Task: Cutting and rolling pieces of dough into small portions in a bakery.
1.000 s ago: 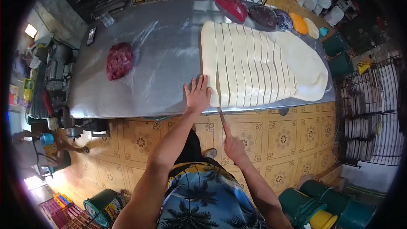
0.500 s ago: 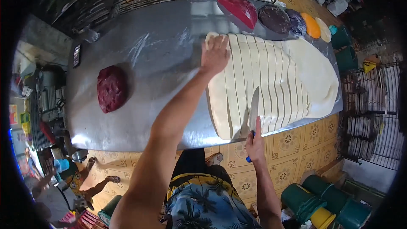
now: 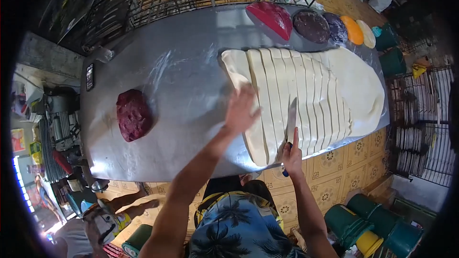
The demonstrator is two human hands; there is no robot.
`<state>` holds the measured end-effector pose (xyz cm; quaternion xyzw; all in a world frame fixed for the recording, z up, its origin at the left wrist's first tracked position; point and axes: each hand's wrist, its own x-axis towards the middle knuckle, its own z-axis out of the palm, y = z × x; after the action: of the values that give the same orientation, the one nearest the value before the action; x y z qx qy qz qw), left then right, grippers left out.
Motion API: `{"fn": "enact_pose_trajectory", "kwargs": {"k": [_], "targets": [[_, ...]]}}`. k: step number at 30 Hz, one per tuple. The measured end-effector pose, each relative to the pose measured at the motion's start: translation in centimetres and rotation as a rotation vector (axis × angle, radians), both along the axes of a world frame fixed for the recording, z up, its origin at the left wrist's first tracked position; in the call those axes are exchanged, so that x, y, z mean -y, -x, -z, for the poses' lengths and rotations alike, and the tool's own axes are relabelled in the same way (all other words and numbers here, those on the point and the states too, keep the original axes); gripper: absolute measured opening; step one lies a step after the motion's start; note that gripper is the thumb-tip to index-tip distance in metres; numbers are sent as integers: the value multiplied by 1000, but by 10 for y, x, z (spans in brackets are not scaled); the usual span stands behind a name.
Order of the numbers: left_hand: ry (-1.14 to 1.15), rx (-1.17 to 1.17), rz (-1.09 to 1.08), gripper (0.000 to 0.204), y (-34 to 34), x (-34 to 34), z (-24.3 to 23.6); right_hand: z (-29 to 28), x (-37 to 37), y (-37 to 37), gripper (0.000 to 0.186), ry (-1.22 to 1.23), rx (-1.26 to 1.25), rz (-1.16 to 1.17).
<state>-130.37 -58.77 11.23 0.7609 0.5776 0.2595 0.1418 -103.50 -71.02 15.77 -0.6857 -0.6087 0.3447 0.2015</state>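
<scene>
A broad slab of pale dough lies across the right half of the metal table, its left part cut into several long strips that run from far to near. My left hand is over the leftmost strip with its fingers spread, slightly blurred; it holds nothing. That strip's far end is pulled askew to the left. In my right hand is a long knife with a blue handle, gripped at the dough's near edge. The blade points away from me over the strips, index finger stretched along its back.
A dark red dough lump sits on the left of the table, near a phone. Coloured dough pieces, among them a red one and an orange one, line the far edge. Green buckets stand lower right; another person is lower left.
My left hand has come from the dough's far left corner toward me, and the leftmost strip's far end has shifted left. The knife stays over the strips. The person at lower left has moved.
</scene>
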Motion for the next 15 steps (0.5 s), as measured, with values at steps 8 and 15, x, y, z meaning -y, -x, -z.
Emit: {"fn": "enact_pose_trajectory", "kwargs": {"k": [8,15], "targets": [[142,-271,-246,53,-10,68,-13,14,4,-17,74,-164,-69,-109],[91,-41,-437,53,-24,98,-12,30,7,-30,81,-97,-47,-139]]}}
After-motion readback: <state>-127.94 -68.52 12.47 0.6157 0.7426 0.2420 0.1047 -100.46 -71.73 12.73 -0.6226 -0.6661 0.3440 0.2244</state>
